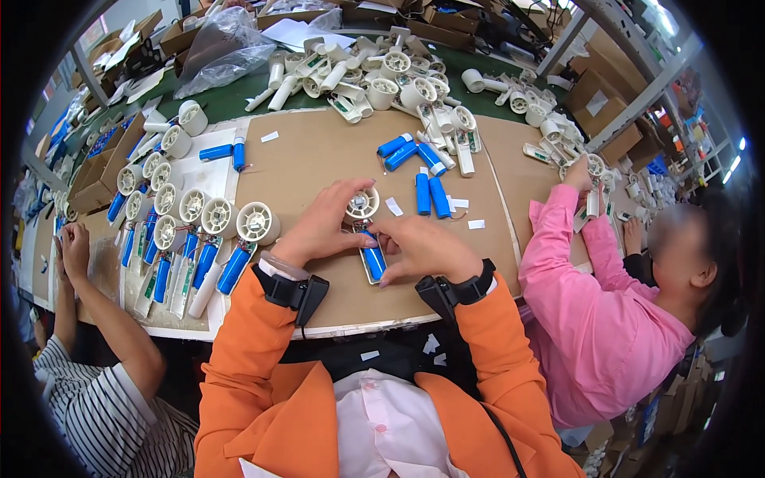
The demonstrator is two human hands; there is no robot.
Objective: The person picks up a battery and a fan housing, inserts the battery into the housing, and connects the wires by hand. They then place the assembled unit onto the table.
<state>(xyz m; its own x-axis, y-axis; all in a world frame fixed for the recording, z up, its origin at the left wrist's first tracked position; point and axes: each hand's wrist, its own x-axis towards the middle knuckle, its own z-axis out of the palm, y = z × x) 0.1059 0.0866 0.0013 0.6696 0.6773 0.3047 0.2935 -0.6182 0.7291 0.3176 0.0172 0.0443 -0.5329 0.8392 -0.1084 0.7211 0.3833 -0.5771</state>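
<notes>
A white handheld fan housing [363, 201] lies in front of me, round head away from me, its handle open and pointing at me. A blue cylindrical battery [372, 260] sits in the handle. My left hand [323, 227] grips the housing, fingers curved round the left of the head and thumb at the battery's upper end. My right hand [426, 245] closes on the handle from the right, its fingertips at the battery and the thin wires beside it. What the right fingertips pinch is partly hidden. Several loose blue batteries [431, 196] lie beyond my right hand, beside small white paper strips [394, 206].
Several fan housings with batteries [217, 219] stand in rows at my left. A heap of white fan parts [382, 84] covers the far side. At right, a co-worker in a pink sleeve [558, 239] handles parts; another co-worker's hands [73, 251] are at far left.
</notes>
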